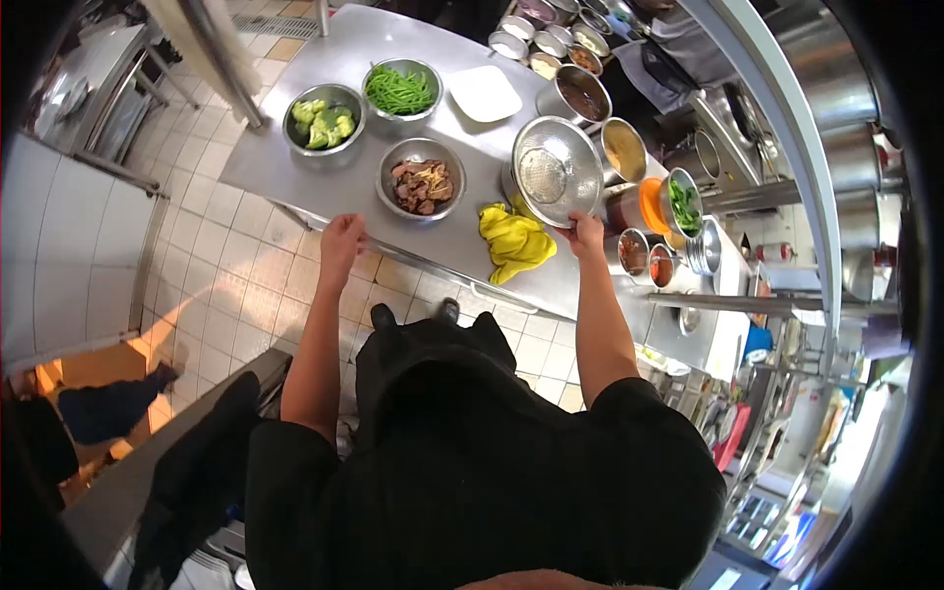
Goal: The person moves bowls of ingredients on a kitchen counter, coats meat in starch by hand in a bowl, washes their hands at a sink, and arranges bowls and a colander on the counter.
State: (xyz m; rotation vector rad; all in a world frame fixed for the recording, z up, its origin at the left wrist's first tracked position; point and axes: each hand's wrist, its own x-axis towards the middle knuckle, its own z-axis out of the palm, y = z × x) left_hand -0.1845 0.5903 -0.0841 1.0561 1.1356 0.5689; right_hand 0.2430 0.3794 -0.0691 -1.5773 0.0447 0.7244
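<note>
My right hand (584, 235) grips the rim of a shiny perforated metal bowl (557, 169), which is tilted over another vessel. My left hand (344, 238), fingers curled together, is over the front edge of the steel table (393, 236); whether it holds anything is hidden. Between my hands, a metal bowl of cooked meat strips (421, 187) stands near a crumpled yellow cloth (515, 242). Behind are a bowl of broccoli (323, 124), a bowl of green beans (401, 88) and a white square plate (485, 93).
Pots of sauce (582, 95) and yellowish liquid (623, 149) stand behind the perforated bowl. To the right are a bowl of green leaves (682, 205) and small red-sauce containers (661, 266). A metal shelf rail (757, 303) crosses at right. Another person (678, 49) stands beyond the table.
</note>
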